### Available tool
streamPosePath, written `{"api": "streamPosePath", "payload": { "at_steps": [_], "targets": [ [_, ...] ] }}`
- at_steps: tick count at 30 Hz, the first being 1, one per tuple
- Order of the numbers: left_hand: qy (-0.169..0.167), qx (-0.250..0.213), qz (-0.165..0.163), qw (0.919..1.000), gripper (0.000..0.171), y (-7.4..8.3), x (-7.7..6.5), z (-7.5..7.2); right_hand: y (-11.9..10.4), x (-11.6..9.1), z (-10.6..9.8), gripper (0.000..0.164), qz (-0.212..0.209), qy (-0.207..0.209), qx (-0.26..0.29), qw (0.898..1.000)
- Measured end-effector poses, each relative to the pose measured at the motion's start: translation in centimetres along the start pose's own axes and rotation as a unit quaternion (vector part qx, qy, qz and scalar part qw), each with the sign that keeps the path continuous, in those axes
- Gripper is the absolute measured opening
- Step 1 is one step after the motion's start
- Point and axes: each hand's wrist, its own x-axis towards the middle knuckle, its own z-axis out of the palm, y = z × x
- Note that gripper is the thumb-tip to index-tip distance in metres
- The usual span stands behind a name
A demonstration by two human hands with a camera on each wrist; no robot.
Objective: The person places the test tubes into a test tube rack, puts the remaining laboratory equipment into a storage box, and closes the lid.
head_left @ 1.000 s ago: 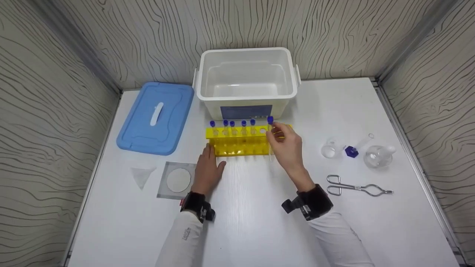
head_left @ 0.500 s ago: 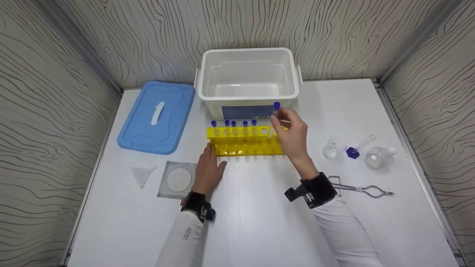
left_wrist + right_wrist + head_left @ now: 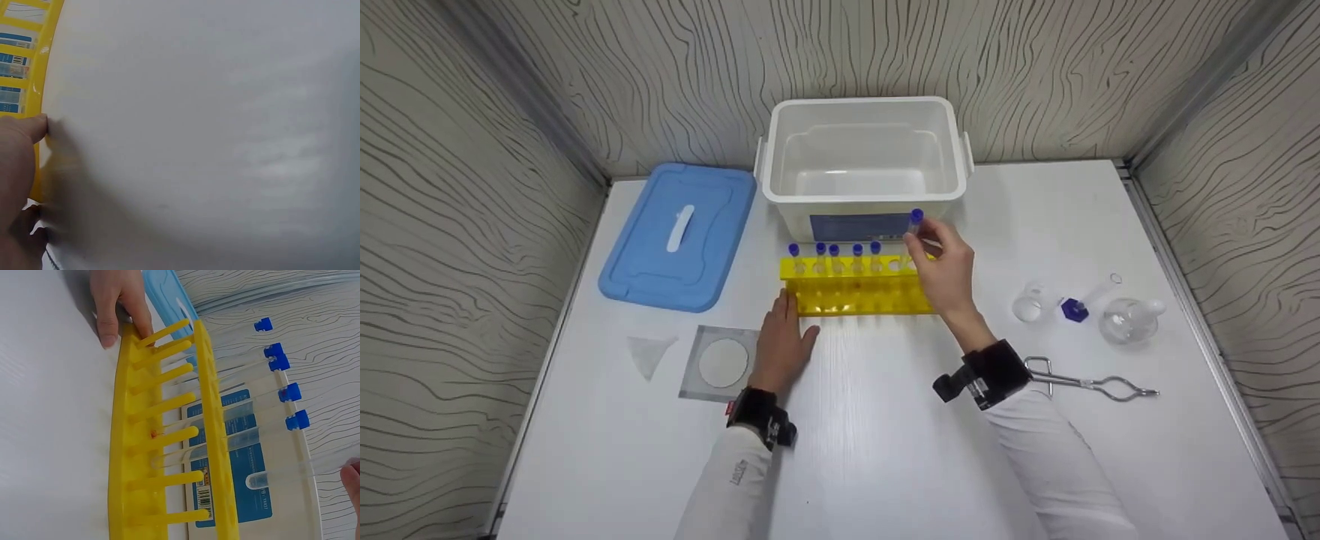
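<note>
In the head view, my right hand (image 3: 949,266) pinches a blue-capped test tube (image 3: 915,219) between thumb and fingers, over the right end of a yellow test tube rack (image 3: 855,295). The right wrist view has the rounded bottom of this held tube (image 3: 257,481) just above the rack's top plate (image 3: 214,433). Several other capped tubes (image 3: 857,259) stand in the rack's holes to the left. My left hand (image 3: 781,341) rests against the rack's left end, fingers extended and thumb apart; the left wrist view shows its fingertip (image 3: 39,126) at the yellow edge.
A white open bin (image 3: 862,201) stands behind the rack, with its blue lid (image 3: 679,240) to the left. A clear funnel (image 3: 650,355) and a packet with a white disc (image 3: 724,362) lie left. Glassware (image 3: 1129,321) and metal tongs (image 3: 1099,384) are on the right.
My right hand has raised the test tube from low at the rack to above its top plate, then shifted slightly down and left. The left hand has stayed at the rack's end.
</note>
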Motion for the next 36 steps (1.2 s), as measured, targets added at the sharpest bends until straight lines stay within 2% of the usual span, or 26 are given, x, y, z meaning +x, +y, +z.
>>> {"api": "streamPosePath", "payload": {
  "at_steps": [9, 17, 24, 36],
  "targets": [
    [-0.001, -0.005, -0.002, 1.0000, 0.084, 0.0, 0.1, 0.1, 1.7, 0.0, 0.5, 0.033, 0.048, -0.009, 0.020, 0.999],
    [-0.003, -0.012, -0.004, 0.9999, 0.084, -0.1, 0.0, 0.1, 2.9, -0.4, 1.0, 0.032, 0.085, -0.045, -0.006, 0.995],
    [-0.002, 0.005, 0.007, 1.0000, 0.082, -0.2, 0.0, 0.1, 3.5, -0.7, 1.3, 0.032, 0.121, -0.070, -0.046, 0.989],
    [-0.003, 0.005, 0.008, 1.0000, 0.082, -0.4, 0.1, 0.3, 4.8, -1.1, 1.8, 0.028, 0.138, -0.101, -0.093, 0.981]
  ]
}}
